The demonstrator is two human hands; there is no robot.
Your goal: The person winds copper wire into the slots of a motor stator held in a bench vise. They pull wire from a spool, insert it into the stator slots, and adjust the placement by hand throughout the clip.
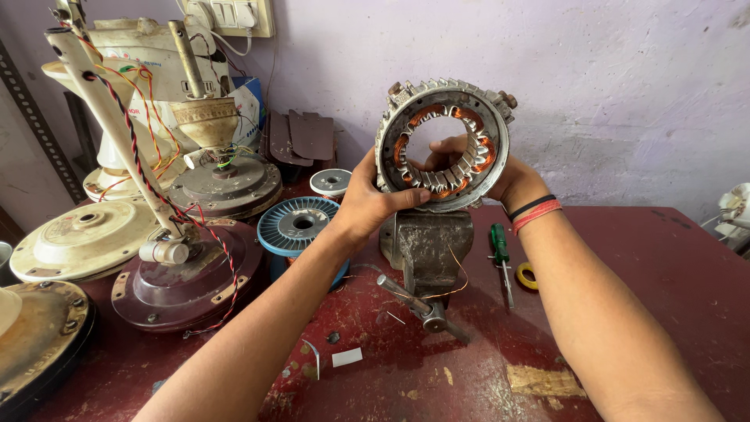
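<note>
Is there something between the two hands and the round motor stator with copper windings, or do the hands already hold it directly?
Nothing visible stands between them. The left hand grips the stator at its lower left rim with the thumb on the front face. The right hand holds it from behind, fingers showing through the central hole. The stator is raised above the bench vise.

The right hand (500, 176) sits mostly hidden behind the stator ring (444, 144) — only fingertips show through.

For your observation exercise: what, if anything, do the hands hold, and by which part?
Both hold the ring-shaped motor stator upright: the left hand grips its lower left rim, while the right hand reaches from behind, fingers through the centre opening.
</note>
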